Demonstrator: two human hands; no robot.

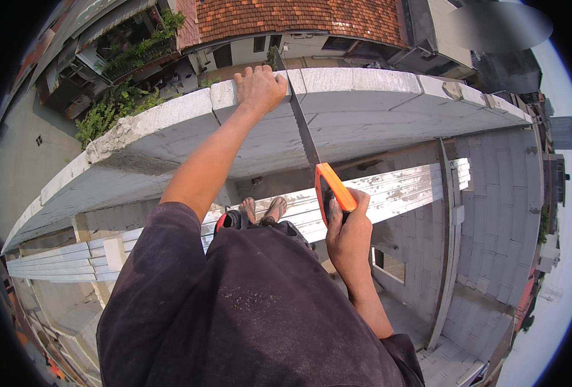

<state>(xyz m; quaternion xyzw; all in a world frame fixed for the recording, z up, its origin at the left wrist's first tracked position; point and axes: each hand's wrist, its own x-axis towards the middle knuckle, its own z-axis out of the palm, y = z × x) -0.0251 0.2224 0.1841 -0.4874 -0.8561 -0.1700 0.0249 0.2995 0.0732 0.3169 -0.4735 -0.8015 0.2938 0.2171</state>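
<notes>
My right hand (352,235) is wrapped around the orange and black handle of a handsaw (305,129). Its long toothed blade points away from me and crosses the top of a pale block wall (376,80), at or beside a joint line. To the left of the blade, my left hand (261,90) grips the top of a wall block (224,94), with fingers curled toward its far edge. The blade's tip reaches out past the wall's far side. How deep the teeth sit in the block cannot be made out.
My feet (266,209) stand by long silvery metal planks (389,192) spanning behind the wall. An upright beam (452,226) rises at right. The wall's top is broken at left (115,137). Beyond and below lie a tiled roof (299,18) and green plants (108,113).
</notes>
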